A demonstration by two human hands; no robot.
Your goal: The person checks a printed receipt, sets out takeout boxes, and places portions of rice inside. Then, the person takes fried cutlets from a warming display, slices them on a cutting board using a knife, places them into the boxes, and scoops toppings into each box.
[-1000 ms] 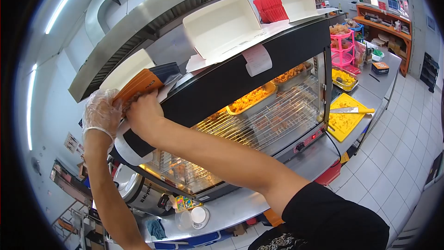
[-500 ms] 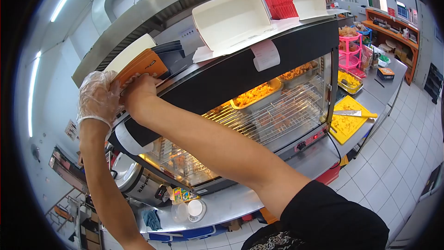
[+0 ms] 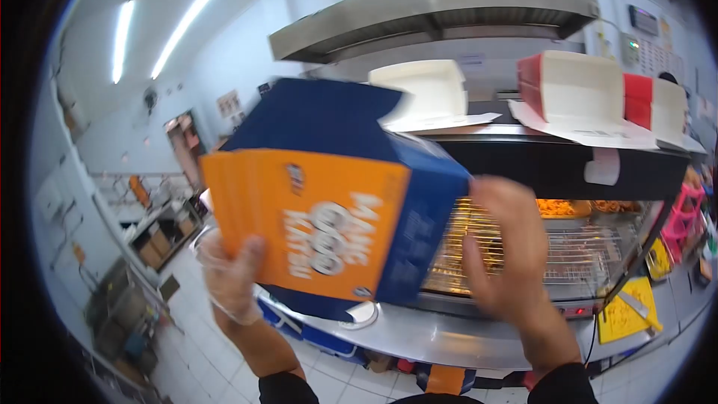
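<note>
- Gloved left hand (image 3: 230, 281) gripping left edge of orange-and-navy carton stack (image 3: 340, 221).
- Right hand (image 3: 510, 248) loosely open by stack's right edge; contact unclear, blur.
- Stack now off top left end of warmer (image 3: 523, 170), midair before its front edge, clear to handle.

So the steel counter (image 3: 456, 340) is running along at 5 o'clock, carrying a glass-fronted food warmer (image 3: 550, 167) at 3. A yellow cutting board (image 3: 617, 322) is lying at 4 with a knife (image 3: 638, 307) resting on it. On the warmer's top, open cartons are sitting: one white-lined (image 3: 422, 93) at 1, one red-and-white (image 3: 580, 90) at 2.
</note>
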